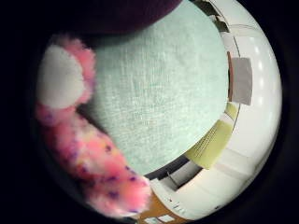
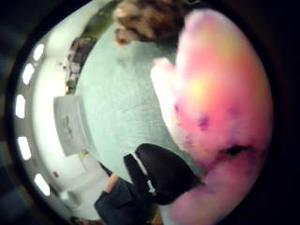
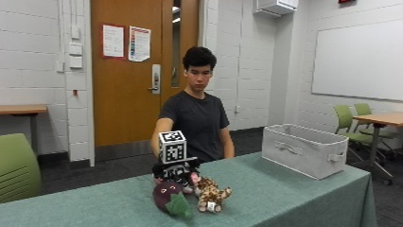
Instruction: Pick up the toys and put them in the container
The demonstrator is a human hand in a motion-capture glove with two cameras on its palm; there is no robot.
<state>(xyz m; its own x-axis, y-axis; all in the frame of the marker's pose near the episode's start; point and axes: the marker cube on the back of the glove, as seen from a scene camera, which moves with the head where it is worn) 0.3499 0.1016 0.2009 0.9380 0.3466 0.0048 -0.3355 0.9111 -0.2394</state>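
My gloved right hand [image 3: 176,171] is down among the toys at the near left of the green-clothed table [image 3: 283,198]. A fluffy pink plush toy [image 2: 220,108] with a white patch [image 1: 58,77] lies against my palm, and my gloved thumb [image 2: 164,171] curls against it. In the outside view only a bit of the pink toy [image 3: 195,178] shows. A purple eggplant plush [image 3: 169,198] lies in front of the hand, and a spotted tan animal plush [image 3: 211,193] stands beside it. The grey fabric container [image 3: 302,150] stands at the table's far right, well away from the hand.
The person sits behind the table with the bare arm lowered. A green chair [image 3: 15,165] stands at the left. Another table [image 3: 378,118] with green chairs [image 3: 349,124] is beyond the container. Bare cloth stretches between the toys and the container.
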